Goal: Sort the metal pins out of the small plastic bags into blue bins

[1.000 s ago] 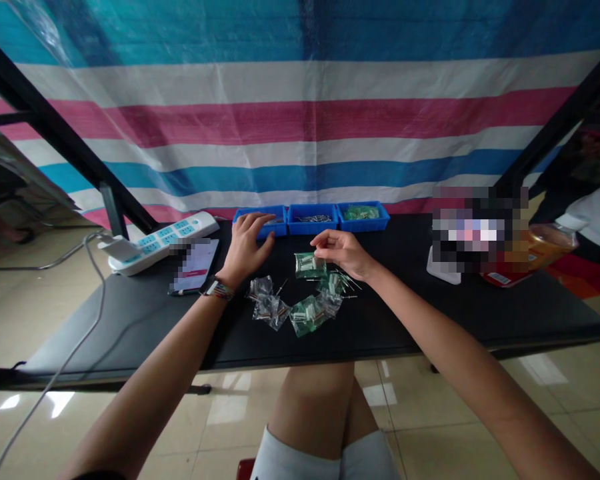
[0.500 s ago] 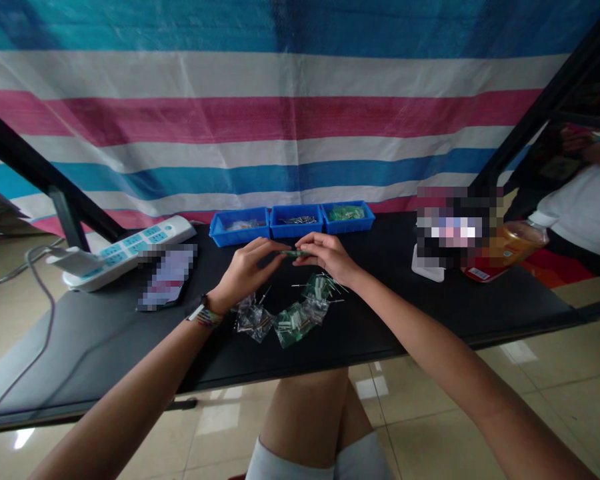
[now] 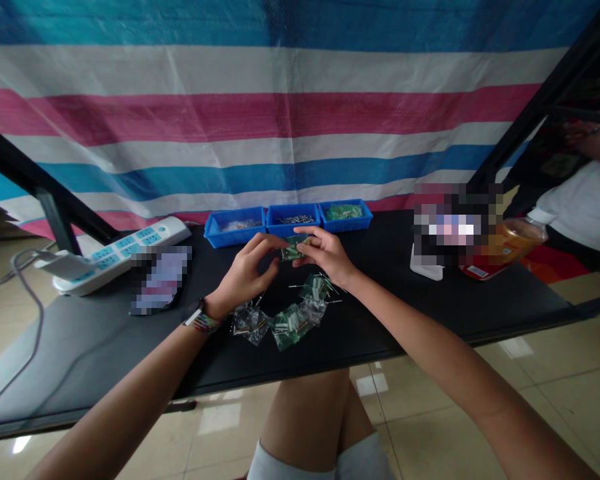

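My left hand [image 3: 245,270] and my right hand [image 3: 325,252] meet above the black table [image 3: 430,313], both pinching one small clear bag of green parts [image 3: 294,247]. Below them on the table lies a loose heap of similar small bags [image 3: 285,319], some with green parts, some with thin metal pins. Three blue trays [image 3: 290,221] stand in a row just beyond my hands, holding clear bags, metal pins and green parts.
A white power strip [image 3: 115,253] with a grey cable lies at the table's left, a blurred phone [image 3: 160,279] beside it. At the right stand a blurred box [image 3: 455,227] and an orange-lidded jar [image 3: 520,243]. Another person in white [image 3: 585,207] sits far right. A striped tarp hangs behind.
My left hand came back from the left blue tray and joined my right hand on the small bag, which is now lifted off the table. The view shifted slightly.
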The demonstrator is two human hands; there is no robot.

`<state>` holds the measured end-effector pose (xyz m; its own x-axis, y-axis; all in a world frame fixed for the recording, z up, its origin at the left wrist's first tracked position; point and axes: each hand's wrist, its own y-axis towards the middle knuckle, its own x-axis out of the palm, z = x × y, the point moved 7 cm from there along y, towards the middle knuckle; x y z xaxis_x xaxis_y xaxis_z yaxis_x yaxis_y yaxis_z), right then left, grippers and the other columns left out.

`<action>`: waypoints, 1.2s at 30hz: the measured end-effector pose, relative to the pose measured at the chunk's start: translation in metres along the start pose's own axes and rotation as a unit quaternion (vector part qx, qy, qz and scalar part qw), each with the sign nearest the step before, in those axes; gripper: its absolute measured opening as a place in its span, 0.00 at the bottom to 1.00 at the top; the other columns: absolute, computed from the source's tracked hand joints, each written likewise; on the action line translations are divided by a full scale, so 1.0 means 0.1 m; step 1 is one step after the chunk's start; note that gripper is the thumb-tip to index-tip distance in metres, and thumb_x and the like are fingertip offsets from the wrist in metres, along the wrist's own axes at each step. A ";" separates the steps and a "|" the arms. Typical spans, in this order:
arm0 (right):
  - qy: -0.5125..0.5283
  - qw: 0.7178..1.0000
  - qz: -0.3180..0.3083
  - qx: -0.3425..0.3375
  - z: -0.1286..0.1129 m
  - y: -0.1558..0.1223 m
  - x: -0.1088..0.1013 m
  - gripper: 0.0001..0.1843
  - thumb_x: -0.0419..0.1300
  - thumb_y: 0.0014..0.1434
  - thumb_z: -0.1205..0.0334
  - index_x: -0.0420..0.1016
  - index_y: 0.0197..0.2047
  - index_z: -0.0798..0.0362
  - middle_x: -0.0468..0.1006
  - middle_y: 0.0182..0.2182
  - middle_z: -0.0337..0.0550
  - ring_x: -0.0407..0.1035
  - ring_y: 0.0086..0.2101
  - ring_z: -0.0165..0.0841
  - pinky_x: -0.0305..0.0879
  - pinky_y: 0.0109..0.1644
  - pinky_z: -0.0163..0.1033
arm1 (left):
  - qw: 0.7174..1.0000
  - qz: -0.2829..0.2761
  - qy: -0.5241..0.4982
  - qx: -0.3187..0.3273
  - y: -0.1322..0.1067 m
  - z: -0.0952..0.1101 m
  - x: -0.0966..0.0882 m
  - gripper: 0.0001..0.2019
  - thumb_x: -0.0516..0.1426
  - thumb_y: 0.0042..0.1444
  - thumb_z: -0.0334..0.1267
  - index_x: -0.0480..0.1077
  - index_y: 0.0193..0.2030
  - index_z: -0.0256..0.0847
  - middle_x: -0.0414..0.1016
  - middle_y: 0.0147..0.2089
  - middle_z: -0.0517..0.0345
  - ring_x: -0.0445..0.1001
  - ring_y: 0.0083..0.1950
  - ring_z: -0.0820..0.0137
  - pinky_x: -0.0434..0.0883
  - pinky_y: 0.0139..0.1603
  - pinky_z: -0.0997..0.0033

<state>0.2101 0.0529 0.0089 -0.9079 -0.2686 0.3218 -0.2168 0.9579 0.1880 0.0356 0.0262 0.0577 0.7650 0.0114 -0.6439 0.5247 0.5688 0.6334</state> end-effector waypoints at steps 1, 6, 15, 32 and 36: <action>0.001 1.000 0.003 0.004 -0.01 0.00 -0.01 0.30 0.79 0.53 0.52 0.78 0.56 0.48 0.79 0.31 0.34 0.80 0.32 0.35 0.87 0.44 0.48 | 1.000 0.004 0.020 0.011 0.00 0.02 -0.02 0.12 0.58 0.71 0.35 0.75 0.59 0.43 0.76 0.60 0.45 0.77 0.62 0.57 0.76 0.64 0.55; -0.003 0.999 -0.026 0.029 0.02 -0.01 0.02 0.32 0.80 0.52 0.49 0.76 0.56 0.49 0.82 0.33 0.36 0.82 0.31 0.37 0.87 0.42 0.49 | 0.999 0.008 0.043 0.033 0.02 0.07 -0.07 0.12 0.61 0.71 0.37 0.77 0.59 0.45 0.78 0.62 0.48 0.78 0.63 0.58 0.75 0.67 0.52; -0.084 0.995 -0.045 0.020 0.03 -0.04 0.06 0.23 0.68 0.65 0.42 0.79 0.52 0.51 0.81 0.35 0.41 0.80 0.30 0.33 0.82 0.36 0.40 | 0.998 0.033 -0.020 -0.042 0.01 -0.07 -0.06 0.10 0.62 0.71 0.43 0.81 0.52 0.42 0.86 0.48 0.51 0.83 0.48 0.62 0.78 0.51 0.62; -0.097 0.993 0.039 -0.048 -0.07 0.02 -0.06 0.18 0.74 0.56 0.47 0.80 0.41 0.51 0.80 0.31 0.38 0.76 0.26 0.32 0.81 0.34 0.41 | 0.949 0.019 -0.258 -0.181 0.00 -0.24 0.08 0.18 0.67 0.67 0.51 0.75 0.54 0.40 0.83 0.37 0.55 0.84 0.40 0.64 0.79 0.45 0.64; -0.134 0.958 0.198 -0.156 -0.38 0.12 -0.62 0.19 0.72 0.58 0.44 0.78 0.42 0.50 0.80 0.35 0.40 0.77 0.29 0.35 0.82 0.39 0.45 | 0.948 0.012 -0.268 -0.170 0.01 -0.24 0.08 0.18 0.64 0.70 0.50 0.73 0.56 0.39 0.82 0.39 0.54 0.83 0.39 0.66 0.79 0.44 0.66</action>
<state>0.2778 0.0772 0.0265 -0.9653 0.1859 0.1831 0.2441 0.8913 0.3820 0.0336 0.0460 0.0425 0.9026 -0.3406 -0.2633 0.4244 0.8065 0.4116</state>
